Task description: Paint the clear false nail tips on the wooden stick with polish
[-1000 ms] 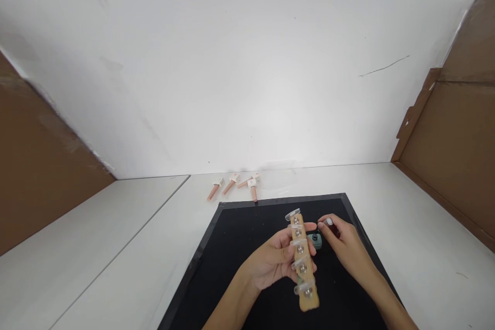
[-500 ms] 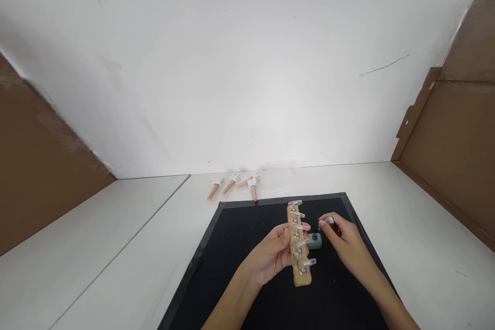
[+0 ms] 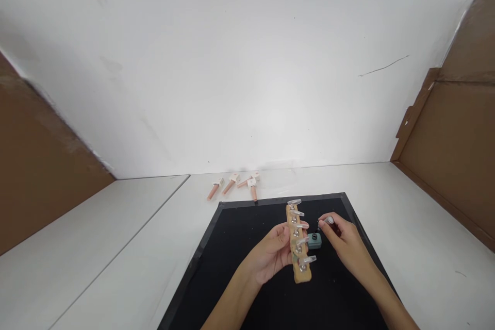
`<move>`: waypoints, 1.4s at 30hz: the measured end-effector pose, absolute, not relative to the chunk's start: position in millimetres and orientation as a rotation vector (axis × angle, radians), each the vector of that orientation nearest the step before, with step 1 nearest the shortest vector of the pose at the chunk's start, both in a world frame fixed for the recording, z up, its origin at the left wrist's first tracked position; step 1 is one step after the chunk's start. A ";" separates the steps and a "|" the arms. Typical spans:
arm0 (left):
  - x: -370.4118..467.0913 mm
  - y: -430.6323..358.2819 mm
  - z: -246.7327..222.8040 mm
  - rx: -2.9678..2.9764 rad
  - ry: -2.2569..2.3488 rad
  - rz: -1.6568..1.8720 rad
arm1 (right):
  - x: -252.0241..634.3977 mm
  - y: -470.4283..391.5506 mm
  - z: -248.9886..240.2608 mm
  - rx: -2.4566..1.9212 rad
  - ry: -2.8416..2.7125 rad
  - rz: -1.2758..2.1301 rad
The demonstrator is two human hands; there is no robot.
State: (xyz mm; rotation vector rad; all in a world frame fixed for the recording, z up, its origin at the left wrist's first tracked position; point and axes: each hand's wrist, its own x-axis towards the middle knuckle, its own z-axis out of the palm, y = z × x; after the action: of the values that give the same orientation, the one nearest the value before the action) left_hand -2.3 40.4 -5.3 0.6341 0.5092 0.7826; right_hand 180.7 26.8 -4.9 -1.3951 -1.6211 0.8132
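The long tan holder (image 3: 302, 275) has shifted towards the white table's (image 3: 348, 178) far edge, over the black mat (image 3: 220, 252). Five clear plastic tips (image 3: 310, 259) are mounted—no colour visible. Left hand (image 3: 270, 255) grips it; right (image 3: 348, 242) pinches a grey cylindrical handle (image 3: 328, 220) by the teal bottle (image 3: 315, 241).

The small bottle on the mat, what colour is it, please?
The bottle is muted teal-green, clearest in the head view.
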 end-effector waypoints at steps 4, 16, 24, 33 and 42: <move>-2.4 40.8 -6.6 0.636 0.482 0.783 | 181.3 25.1 -5.3 -1.401 -1.620 0.807; -2.4 39.4 -3.6 0.608 0.529 0.795 | 180.5 24.0 -4.6 -1.410 -1.642 0.801; -2.7 40.2 -6.7 0.610 0.524 0.793 | 178.0 24.4 -4.0 -1.417 -1.675 0.778; -2.8 40.0 -6.8 0.609 0.503 0.797 | 178.1 24.1 -5.8 -1.415 -1.689 0.752; -2.9 40.4 -7.9 0.609 0.527 0.798 | 177.9 23.7 -3.7 -1.406 -1.672 0.751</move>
State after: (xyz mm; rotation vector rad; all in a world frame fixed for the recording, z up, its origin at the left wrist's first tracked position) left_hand -2.9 40.4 -7.9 0.6085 0.5268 0.7979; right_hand 177.9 23.7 -3.7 -1.4058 -1.6720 0.7509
